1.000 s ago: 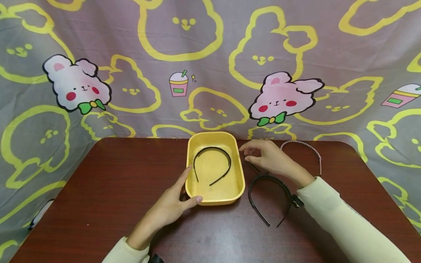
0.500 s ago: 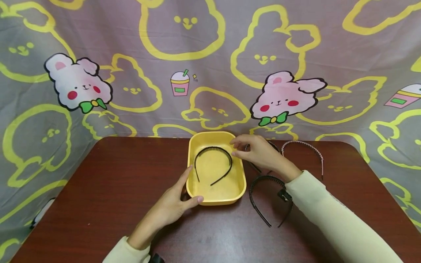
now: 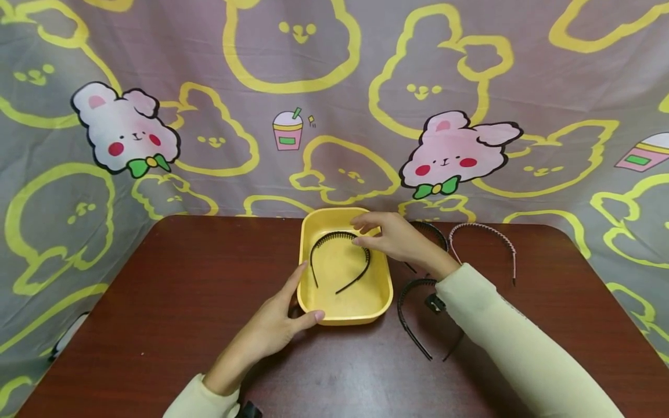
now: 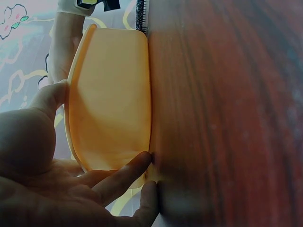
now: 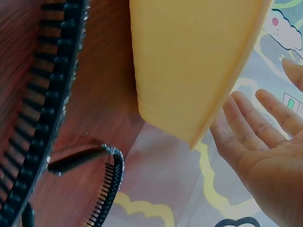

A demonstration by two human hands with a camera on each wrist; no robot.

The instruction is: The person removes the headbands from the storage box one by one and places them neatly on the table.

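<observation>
My left hand (image 3: 272, 325) holds the near left corner of a yellow plastic box (image 3: 384, 273), its thumb at the front rim and fingers along the side. In the left wrist view, the fingertips (image 4: 142, 161) reach low on the wall by the table. Inside the box lies a black toothed headband (image 3: 313, 261). My right hand (image 3: 392, 232) is over the box's right rim, fingers relaxed with nothing between them; it overlaps part of that headband in the head view. Under the right forearm, a second black headband (image 3: 410, 337) is partly hidden by the sleeve.
Right of the box, another black headband (image 3: 436, 232) lies toward the back, partly covered by the right arm. Beside it is a pink headband (image 3: 486, 228). The dark red-brown table (image 3: 183, 278) meets a patterned cloth (image 3: 235, 116) at the back.
My right hand has moved left from beside the box to above its right rim, uncovering more of the back headbands. The left hand stays on the box.
</observation>
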